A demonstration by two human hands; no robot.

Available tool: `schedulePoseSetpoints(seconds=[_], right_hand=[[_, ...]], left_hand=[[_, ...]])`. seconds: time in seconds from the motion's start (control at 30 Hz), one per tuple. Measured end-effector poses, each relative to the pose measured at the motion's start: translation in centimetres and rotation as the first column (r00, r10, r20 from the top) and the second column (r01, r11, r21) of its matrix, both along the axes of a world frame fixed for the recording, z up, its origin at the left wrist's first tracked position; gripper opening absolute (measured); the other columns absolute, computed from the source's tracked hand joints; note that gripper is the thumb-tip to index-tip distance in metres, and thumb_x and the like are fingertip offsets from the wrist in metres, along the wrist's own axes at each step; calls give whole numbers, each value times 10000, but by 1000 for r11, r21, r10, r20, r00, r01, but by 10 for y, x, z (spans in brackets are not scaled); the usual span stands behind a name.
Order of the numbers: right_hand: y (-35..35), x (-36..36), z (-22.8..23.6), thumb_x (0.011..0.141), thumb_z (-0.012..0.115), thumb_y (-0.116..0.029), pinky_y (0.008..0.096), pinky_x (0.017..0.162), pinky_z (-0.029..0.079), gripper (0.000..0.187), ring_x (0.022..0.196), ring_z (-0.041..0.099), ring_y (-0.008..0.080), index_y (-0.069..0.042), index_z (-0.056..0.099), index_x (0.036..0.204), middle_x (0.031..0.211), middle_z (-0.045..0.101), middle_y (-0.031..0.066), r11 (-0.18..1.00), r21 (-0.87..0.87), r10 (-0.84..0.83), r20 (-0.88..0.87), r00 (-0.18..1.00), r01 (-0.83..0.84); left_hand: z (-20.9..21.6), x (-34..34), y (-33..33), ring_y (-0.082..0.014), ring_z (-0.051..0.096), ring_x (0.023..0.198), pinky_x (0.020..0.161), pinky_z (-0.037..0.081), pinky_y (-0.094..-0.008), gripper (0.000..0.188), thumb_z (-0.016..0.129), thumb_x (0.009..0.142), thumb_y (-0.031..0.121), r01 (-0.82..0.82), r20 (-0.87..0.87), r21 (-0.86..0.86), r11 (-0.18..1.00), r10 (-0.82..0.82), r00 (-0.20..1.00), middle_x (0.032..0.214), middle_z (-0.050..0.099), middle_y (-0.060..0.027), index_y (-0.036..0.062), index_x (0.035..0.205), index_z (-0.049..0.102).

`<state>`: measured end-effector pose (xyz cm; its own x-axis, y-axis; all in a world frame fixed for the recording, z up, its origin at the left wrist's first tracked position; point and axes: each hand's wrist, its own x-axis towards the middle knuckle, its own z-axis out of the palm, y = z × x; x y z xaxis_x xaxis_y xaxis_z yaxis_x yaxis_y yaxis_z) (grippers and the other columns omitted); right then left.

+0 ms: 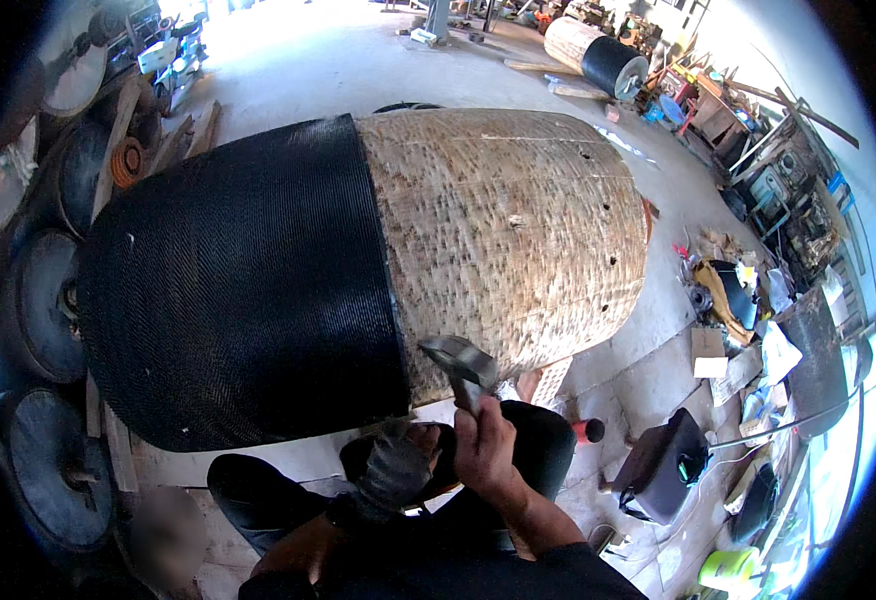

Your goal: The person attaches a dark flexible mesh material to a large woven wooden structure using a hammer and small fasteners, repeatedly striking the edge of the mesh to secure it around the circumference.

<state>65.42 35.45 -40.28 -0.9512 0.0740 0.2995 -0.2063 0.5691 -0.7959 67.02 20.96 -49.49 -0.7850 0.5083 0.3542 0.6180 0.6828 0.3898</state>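
Note:
A large drum lies on its side in front of me. Its right part is pale, pitted wood with a few dark holes. A black ribbed covering wraps the left part and ends in a straight seam around the drum. My right hand grips a hammer, its metal head raised just in front of the drum's near side, right of the seam. Below the drum's near edge is my left hand, in a grey glove with bare fingertips. Its fingers are curled together; what they hold, if anything, is hidden.
Large round metal-ended rollers line the left side, with wooden planks beside them. To the right stand a dark box and a red cylinder. Clutter fills the right wall. Another part-covered drum lies far back.

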Motion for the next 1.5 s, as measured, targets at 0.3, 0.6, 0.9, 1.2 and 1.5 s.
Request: schedulePoseSetpoints(seconds=[0.3, 0.6, 0.9, 1.2, 1.5], right_hand=[[4, -5, -4, 896, 531, -59, 434, 570, 478, 124, 674, 588, 475, 18, 495, 986, 677, 565, 238, 993, 117, -27, 143, 989, 10], [3, -15, 0, 905, 562, -116, 415, 573, 476, 112, 685, 589, 457, -17, 531, 947, 689, 566, 241, 966, 260, -73, 235, 969, 9], [11, -14, -9, 907, 546, -114, 459, 563, 490, 133, 695, 607, 461, 6, 504, 948, 723, 587, 258, 912, 408, -32, -8, 999, 32], [19, 6, -16, 916, 515, -116, 405, 511, 456, 152, 589, 612, 337, 30, 481, 944, 698, 570, 176, 998, -41, 34, -245, 969, -45], [9, 11, -11, 938, 505, -146, 307, 500, 424, 168, 544, 513, 193, 3, 511, 1015, 665, 534, 136, 994, -105, 16, -173, 985, -34]], left_hand=[[-71, 25, 23, -300, 568, 873, 799, 443, -480, 190, 582, 814, 236, 58, 14, -197, 979, -57, 998, 855, 612, -118, 65, 843, 662], [-41, 23, 11, -317, 600, 915, 789, 473, -473, 190, 559, 860, 203, 66, -158, -112, 992, -83, 984, 927, 648, -137, 50, 911, 660], [78, -85, -69, -289, 566, 954, 750, 489, -443, 365, 656, 792, 63, -191, -523, 198, 962, 268, 809, 1118, 534, -151, 46, 1149, 582], [75, -103, -68, -309, 569, 937, 822, 475, -476, 483, 656, 748, 15, -267, -563, 239, 934, 357, 745, 1075, 539, -120, 78, 1217, 562], [64, -104, -71, -305, 580, 904, 781, 488, -473, 465, 670, 758, 33, -278, -548, 245, 929, 369, 750, 1083, 548, -116, 82, 1208, 566]])
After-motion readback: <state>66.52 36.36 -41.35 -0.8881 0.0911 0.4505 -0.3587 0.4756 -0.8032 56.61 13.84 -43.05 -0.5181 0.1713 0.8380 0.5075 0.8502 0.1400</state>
